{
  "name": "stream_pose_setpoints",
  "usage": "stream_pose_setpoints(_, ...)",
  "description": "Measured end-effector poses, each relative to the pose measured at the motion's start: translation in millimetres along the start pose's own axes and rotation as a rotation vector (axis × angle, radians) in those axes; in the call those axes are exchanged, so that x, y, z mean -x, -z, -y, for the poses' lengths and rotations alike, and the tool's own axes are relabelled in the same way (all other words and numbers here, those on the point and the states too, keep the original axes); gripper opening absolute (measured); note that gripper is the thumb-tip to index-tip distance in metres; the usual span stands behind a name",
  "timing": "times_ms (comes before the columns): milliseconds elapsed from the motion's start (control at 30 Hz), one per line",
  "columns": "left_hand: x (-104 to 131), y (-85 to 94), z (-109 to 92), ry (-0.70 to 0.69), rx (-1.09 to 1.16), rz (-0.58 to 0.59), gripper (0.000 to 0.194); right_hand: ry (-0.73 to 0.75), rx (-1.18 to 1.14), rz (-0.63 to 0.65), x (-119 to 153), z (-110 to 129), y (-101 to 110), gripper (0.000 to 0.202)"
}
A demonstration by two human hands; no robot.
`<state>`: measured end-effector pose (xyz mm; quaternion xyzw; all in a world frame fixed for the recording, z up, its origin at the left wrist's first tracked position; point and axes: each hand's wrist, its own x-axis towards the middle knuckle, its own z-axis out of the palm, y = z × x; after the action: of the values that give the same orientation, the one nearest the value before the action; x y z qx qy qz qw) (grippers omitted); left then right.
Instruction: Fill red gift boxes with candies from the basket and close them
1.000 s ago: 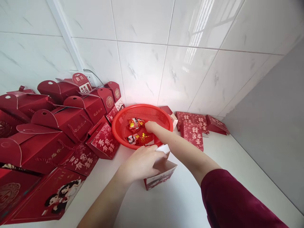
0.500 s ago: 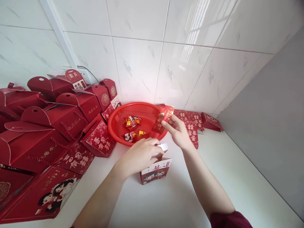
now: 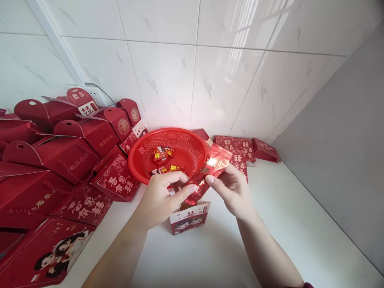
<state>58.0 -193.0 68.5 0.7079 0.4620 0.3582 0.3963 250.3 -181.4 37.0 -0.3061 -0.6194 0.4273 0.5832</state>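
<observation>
A long shiny red foil packet [image 3: 210,168] with gold print slants over the small open gift box. My right hand [image 3: 235,190] pinches its upper part between thumb and fingers. At the packet's lower end, my left hand [image 3: 166,196] is closed with the thumb on the foil. Below both hands the white-and-red gift box [image 3: 189,222] stands upright on the white table, its top open and its inside mostly hidden. Just behind is a red plastic basket [image 3: 135,150] with several small wrapped sweets [image 3: 162,154] in it.
Many red gift boxes [image 3: 72,164] with rope handles crowd the left side. More red patterned boxes [image 3: 234,146] lie along the tiled wall [image 3: 162,80] at the back right. A grey panel [image 3: 336,132] bounds the table [image 3: 276,216] on the right.
The packet has come down and closer, over the box. My left hand has left the box opening and taken the packet's lower end. The view has shifted slightly right.
</observation>
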Motion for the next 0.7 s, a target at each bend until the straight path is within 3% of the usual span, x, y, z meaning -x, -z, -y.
stream_pose_setpoints(133,0.2,0.3,-0.7,0.1,0.144,0.07,0.027,0.05,0.113,0.008,0.1,1.0,8.4,0.009)
stream_pose_setpoints(300,-0.4,-1.4,-2.4,0.185,0.195,0.187,0.023,0.046,0.035,0.002,0.3,3.1,8.2,0.011)
stream_pose_setpoints(433,1.0,-0.2,-0.9,0.179,0.059,0.173,0.022,0.034,0.035,-0.015,0.7,3.8,7.7,0.011)
stream_pose_setpoints(600,4.2,4.1,0.1,0.186,0.209,0.284,0.024,0.031,-0.05,-0.015,1.6,1.9,9.2,0.01)
stream_pose_setpoints(700,4.0,1.4,-1.0,0.172,0.214,0.273,0.024,0.021,-0.085,-0.006,2.8,3.8,5.7,0.01)
